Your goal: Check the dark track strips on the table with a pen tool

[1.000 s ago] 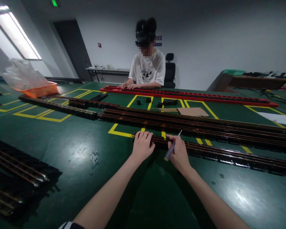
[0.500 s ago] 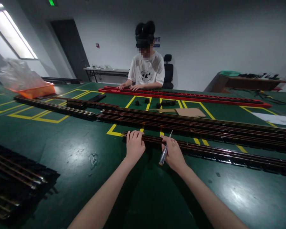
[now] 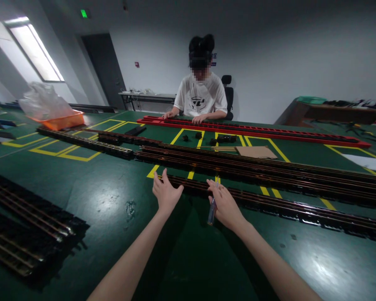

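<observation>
A long dark rail strip (image 3: 269, 202) with copper-coloured rods along it lies across the green table in front of me. At its left end is my left hand (image 3: 166, 193), its fingers spread and the thumb apart; whether it touches the strip I cannot tell. My right hand (image 3: 224, 205) rests by the same strip farther right, closed round a screwdriver (image 3: 212, 212). The clear handle of the screwdriver points toward me, and its tip is hidden by the fingers. Several similar strips (image 3: 253, 169) lie side by side just beyond.
More rodded strips (image 3: 28, 223) lie at the left. Across the table a person (image 3: 202, 94) has both hands at a long red tray (image 3: 288, 136). Cardboard (image 3: 257, 152), small black parts (image 3: 224, 139) and an orange basket (image 3: 62, 121) with plastic bags are on the table.
My left hand has opened from its grip over the strip's end, fingers and thumb now spread. The screwdriver has tilted more upright in my right hand. The whole view has shifted slightly.
</observation>
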